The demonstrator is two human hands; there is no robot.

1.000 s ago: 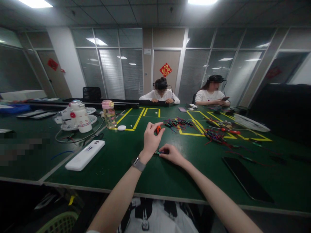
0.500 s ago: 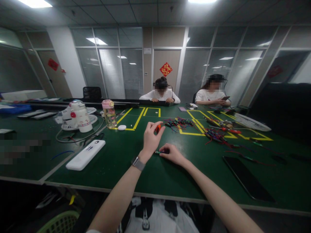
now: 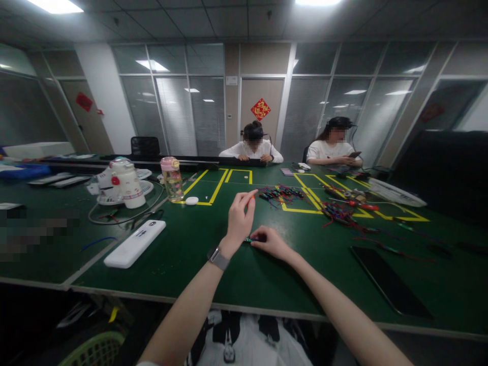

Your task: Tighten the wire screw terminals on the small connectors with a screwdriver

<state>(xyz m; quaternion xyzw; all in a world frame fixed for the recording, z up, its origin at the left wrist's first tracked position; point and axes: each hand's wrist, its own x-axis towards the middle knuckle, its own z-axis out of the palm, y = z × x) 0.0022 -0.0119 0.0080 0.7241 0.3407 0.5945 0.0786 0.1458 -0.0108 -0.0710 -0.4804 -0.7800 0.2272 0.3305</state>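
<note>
My left hand [image 3: 240,217] is raised a little above the table, its fingers closed round a small orange tool [image 3: 250,200]. Most of that tool is hidden by the fingers, so its exact kind does not show. Just below and to the right, my right hand [image 3: 272,242] rests on the green tabletop, pinching a small circuit board [image 3: 248,239]. Only the board's left end shows past the fingertips, close to my left wrist. Beyond both hands lies a pile of wired circuit boards [image 3: 281,193] with red and blue leads.
A second heap of wired boards [image 3: 337,212] lies to the right, near a black phone [image 3: 389,280]. On the left are a white power bank [image 3: 135,244], a pink-lidded bottle [image 3: 172,179] and a white jug [image 3: 128,185]. Yellow tape [image 3: 301,210] marks the table. Two people sit opposite.
My left hand has turned, its fingers closing further over the orange tool, so less of the tool shows. My right hand and the circuit board stay nearly still.
</note>
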